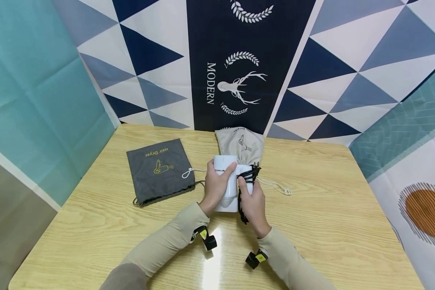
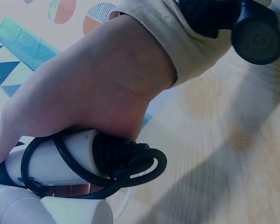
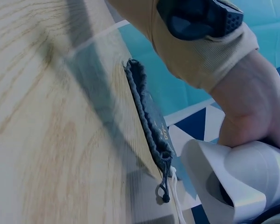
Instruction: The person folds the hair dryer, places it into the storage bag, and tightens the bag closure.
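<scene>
A white hair dryer [image 1: 231, 189] is held by both hands near the middle of the wooden table. My left hand [image 1: 215, 183] grips its barrel, thumb lying across the top. My right hand [image 1: 253, 201] grips the handle, round which the black power cord [image 1: 249, 174] is wound, with the plug at the far end. In the left wrist view, cord loops stick out past the handle [image 2: 74, 156] beneath the right hand [image 2: 84, 84]. The right wrist view catches the left hand [image 3: 252, 105] over the wide nozzle [image 3: 231, 184]. Just beyond the dryer lies a light grey drawstring pouch [image 1: 241, 141], partly covered by it.
A dark grey drawstring pouch [image 1: 161, 171] printed "Hair Dryer" lies flat to the left. The light pouch's white drawstrings [image 1: 275, 185] spread out on both sides. Patterned cloth [image 1: 156, 60] hangs behind the table [image 1: 322, 201], with more cloth along both sides.
</scene>
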Available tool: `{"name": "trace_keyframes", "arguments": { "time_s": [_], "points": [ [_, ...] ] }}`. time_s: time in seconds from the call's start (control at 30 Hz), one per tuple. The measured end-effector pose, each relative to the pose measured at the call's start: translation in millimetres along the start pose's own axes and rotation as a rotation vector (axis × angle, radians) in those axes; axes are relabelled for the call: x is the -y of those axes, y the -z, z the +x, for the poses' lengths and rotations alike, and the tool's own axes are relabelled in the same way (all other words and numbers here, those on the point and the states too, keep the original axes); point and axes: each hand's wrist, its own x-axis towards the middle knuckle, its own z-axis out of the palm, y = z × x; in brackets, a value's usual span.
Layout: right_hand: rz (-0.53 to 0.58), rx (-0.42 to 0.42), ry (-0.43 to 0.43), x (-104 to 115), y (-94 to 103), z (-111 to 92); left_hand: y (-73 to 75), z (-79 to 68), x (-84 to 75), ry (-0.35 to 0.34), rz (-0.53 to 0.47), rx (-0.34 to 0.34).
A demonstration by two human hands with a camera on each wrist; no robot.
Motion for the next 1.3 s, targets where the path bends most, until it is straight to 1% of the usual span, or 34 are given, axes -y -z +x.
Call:
{"name": "trace_keyframes", "arguments": {
  "time_s": [0.17,0.37,0.4,0.57,0.67,0.77,0.9,1.07,1.2,1.3],
  "points": [
    [-0.023,0.054,-0.004,-4.1,1.8,1.9,1.8,-0.1,2.4,0.028,-0.038,0.028],
    [0.010,0.092,-0.002,-4.2,2.9,4.7,4.6,0.7,0.4,0.020,-0.059,0.066],
    [0.017,0.098,-0.003,-3.8,3.0,5.2,4.9,0.9,0.1,0.015,-0.056,0.068],
    [0.041,0.133,-0.033,-2.8,4.4,6.4,5.6,0.8,-1.2,0.029,-0.041,0.064],
    [0.033,0.149,-0.049,-2.8,5.0,7.6,5.5,1.0,-2.0,0.041,-0.043,0.062],
    [0.009,0.156,-0.048,-2.3,5.8,9.0,6.0,2.1,-1.7,0.053,-0.053,0.068],
    [-0.040,0.186,-0.007,-1.1,6.3,11.6,8.6,7.1,-1.8,0.079,-0.084,0.071],
    [-0.089,0.256,0.035,0.7,8.1,16.2,13.5,13.2,-5.7,0.091,-0.124,0.070],
    [-0.102,0.276,0.056,2.0,10.5,19.9,15.4,15.0,-8.3,0.091,-0.134,0.082],
    [-0.091,0.278,0.061,3.0,11.2,22.0,15.5,16.4,-9.2,0.090,-0.135,0.077]
  ]
}}
